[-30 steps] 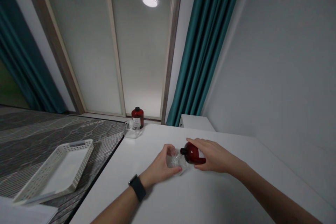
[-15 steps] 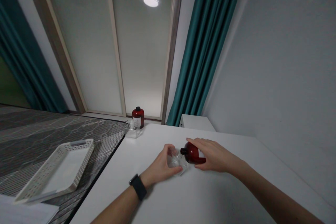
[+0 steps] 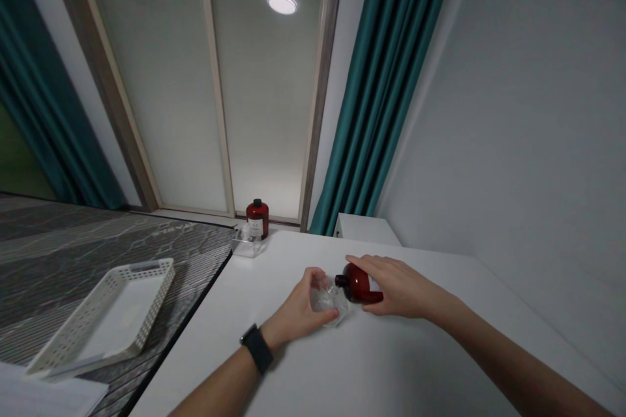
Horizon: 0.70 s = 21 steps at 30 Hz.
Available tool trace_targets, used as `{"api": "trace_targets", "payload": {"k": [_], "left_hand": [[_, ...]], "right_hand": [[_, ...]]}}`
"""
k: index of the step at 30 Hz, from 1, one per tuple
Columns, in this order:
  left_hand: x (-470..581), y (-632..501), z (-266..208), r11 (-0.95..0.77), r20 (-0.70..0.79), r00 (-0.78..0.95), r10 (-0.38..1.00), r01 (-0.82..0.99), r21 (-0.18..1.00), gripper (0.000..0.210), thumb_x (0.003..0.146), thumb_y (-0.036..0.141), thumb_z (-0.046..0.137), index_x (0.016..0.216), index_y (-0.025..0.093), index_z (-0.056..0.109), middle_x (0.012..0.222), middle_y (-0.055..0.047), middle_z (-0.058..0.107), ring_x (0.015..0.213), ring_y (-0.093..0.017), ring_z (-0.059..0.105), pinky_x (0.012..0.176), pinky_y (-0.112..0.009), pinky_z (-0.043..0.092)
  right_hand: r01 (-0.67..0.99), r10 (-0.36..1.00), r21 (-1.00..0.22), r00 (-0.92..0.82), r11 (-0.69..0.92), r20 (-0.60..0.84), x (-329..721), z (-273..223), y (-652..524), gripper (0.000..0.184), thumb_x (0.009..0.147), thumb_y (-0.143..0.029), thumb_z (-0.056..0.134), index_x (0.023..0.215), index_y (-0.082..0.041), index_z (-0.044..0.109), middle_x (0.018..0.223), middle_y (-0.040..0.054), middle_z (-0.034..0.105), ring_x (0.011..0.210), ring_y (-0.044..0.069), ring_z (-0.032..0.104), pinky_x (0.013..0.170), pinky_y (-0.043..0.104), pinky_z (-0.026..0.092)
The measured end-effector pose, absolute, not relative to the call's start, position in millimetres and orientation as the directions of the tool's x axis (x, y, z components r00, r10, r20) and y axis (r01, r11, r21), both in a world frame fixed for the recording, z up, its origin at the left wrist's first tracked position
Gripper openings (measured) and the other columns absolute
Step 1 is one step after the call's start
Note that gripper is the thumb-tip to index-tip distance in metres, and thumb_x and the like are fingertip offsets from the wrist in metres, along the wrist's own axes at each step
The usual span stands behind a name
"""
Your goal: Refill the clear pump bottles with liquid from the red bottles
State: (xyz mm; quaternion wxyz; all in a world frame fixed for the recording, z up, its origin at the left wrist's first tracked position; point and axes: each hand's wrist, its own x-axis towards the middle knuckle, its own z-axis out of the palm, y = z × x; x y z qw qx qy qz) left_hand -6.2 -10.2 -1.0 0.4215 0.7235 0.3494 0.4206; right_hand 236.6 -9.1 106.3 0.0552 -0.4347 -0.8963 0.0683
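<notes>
My right hand (image 3: 398, 287) is wrapped round a dark red bottle (image 3: 355, 284) with a white label, tipped on its side. Its black neck points left over a clear container (image 3: 337, 305) on the white table. My left hand (image 3: 307, 306), with a dark watch (image 3: 257, 346) on its wrist, grips that container from the left, thumb near and fingers at the far side. Something clear and shiny shows inside the container, too indistinct to name. Whether liquid leaves the bottle cannot be made out.
A second red bottle (image 3: 257, 211) stands upright at the table's far left corner beside a clear tray (image 3: 246, 249). A white perforated basket (image 3: 141, 332) lies left of the white table (image 3: 391, 365), near some papers (image 3: 53, 394). Behind are a white cabinet (image 3: 368, 230) and teal curtains (image 3: 379, 111).
Almost nothing differs. The bottle and both hands have shifted very slightly left in view, with the same grips.
</notes>
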Motion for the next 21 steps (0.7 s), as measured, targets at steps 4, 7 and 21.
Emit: {"api": "trace_targets", "payload": {"k": [4,7,21], "left_hand": [[-6,-10,-3,-0.391,0.308,0.394,0.866,0.149,0.908,0.058,0.072,0.018,0.077,0.117,0.021,0.041,0.111,-0.006,0.055,0.106,-0.023,0.054,0.098,-0.040,0.041],[-6,-10,-2,-0.385,0.303,0.393,0.868,0.149,0.911,0.059,0.072,0.019,0.077,0.119,0.021,0.041,0.113,-0.007,0.055,0.107,-0.024,0.054,0.099,-0.041,0.041],[-6,-9,-5,-0.396,0.329,0.385,0.862,0.107,0.912,0.055,0.072,0.018,0.076,0.116,0.021,0.042,0.111,-0.006,0.054,0.107,-0.023,0.053,0.099,-0.039,0.040]], "right_hand": [[0.779,0.789,-0.146,-0.615,0.610,0.016,234,112,-10,0.082,0.073,-0.031,0.074,0.148,-0.024,0.042,0.138,0.0121,0.061,0.118,0.034,0.061,0.100,0.048,0.048],[0.776,0.785,-0.142,-0.620,0.614,0.009,232,115,-10,0.081,0.073,-0.031,0.074,0.147,-0.024,0.042,0.136,0.0118,0.062,0.117,0.034,0.061,0.100,0.048,0.049],[0.772,0.780,-0.153,-0.626,0.617,-0.009,229,120,-9,0.082,0.073,-0.032,0.074,0.148,-0.021,0.042,0.137,0.0136,0.061,0.119,0.035,0.060,0.101,0.048,0.047]]}}
